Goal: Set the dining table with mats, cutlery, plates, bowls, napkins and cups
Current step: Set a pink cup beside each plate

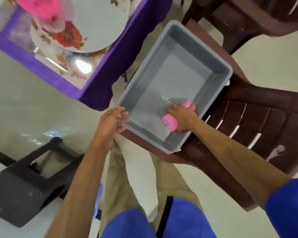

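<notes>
**Right hand on pink cup in tub**

Under the right hand [183,115]: a pink cup [170,121] lying on its side on the floor of the grey plastic tub [218,67], near corner. Fingers curled over the cup, gripping it; a second bit of pink shows just past the knuckles, can't tell if it's the same piece. Left hand [111,123] sits at the tub's near-left rim, fingers loosely spread, touching the edge, holding nothing. Tub rests on the seat of a brown plastic chair [258,117]. Ahead-left of the left hand: counter with purple cloth [96,86], floral place mat, white rose-print plate [100,23], a fork [50,60] beside it, blurred pink item on the plate. Dark stool [22,191] on the floor, well left of the left forearm.
</notes>
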`<state>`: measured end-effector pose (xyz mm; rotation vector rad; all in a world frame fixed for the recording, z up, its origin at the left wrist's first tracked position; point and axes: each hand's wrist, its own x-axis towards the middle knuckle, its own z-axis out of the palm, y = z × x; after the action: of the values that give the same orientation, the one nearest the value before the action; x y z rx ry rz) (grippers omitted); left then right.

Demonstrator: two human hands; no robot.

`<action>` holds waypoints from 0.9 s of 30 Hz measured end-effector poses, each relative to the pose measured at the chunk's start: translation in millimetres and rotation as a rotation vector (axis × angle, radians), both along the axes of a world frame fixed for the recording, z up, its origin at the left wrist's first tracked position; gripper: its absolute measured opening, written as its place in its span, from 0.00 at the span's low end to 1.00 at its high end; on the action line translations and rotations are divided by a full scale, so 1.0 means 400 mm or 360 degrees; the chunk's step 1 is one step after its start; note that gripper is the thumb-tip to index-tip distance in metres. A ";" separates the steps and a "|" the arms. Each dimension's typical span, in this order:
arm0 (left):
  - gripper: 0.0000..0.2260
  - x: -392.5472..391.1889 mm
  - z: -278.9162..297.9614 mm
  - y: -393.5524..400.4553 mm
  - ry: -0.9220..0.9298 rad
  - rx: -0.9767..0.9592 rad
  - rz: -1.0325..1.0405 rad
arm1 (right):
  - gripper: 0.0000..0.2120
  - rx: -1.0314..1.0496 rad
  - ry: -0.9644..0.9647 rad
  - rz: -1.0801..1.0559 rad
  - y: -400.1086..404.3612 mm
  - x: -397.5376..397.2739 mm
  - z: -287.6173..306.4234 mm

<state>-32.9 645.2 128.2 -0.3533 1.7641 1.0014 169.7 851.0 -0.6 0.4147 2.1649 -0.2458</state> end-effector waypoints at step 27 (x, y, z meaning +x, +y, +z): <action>0.37 -0.389 0.494 -0.344 0.1120 0.0601 -0.0775 | 0.38 -0.1129 0.1787 -0.1942 -0.580 -0.594 0.891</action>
<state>-188.4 507.6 325.8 0.7204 2.0576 1.1340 -67.8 618.9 355.9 1.3301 2.2312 -2.2633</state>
